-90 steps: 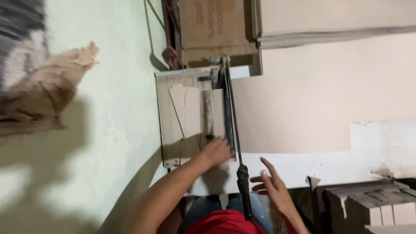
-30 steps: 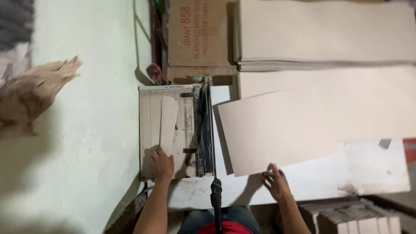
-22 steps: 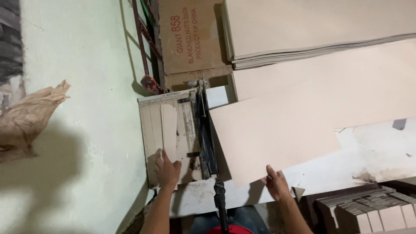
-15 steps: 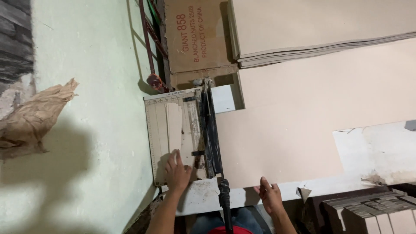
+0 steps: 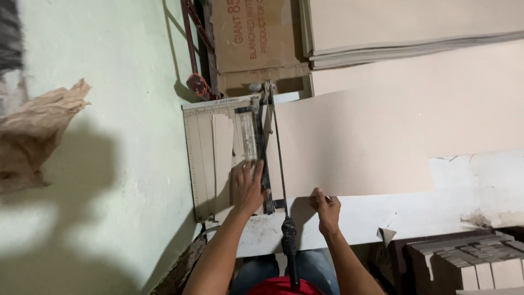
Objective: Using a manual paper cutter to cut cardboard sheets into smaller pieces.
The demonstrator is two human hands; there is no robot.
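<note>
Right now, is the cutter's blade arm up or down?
Down, or nearly: the blade arm lies flat along the paper cutter edge over the beige sheet. Neither hand is on its handle.

There are two hands, the left hand [image 5: 248,188] and right hand [image 5: 326,207], one paper cutter [image 5: 229,155] with one long blade arm [image 5: 278,158], one large beige sheet [image 5: 371,145], one cardboard box [image 5: 256,38], and one crumpled brown bag [image 5: 38,134].

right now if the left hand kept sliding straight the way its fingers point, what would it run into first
Probably the narrow cut strips lying on the paper cutter's board, just beyond the left hand, whose fingertips point up along the clamp bar. Depth is hard to judge.
</note>
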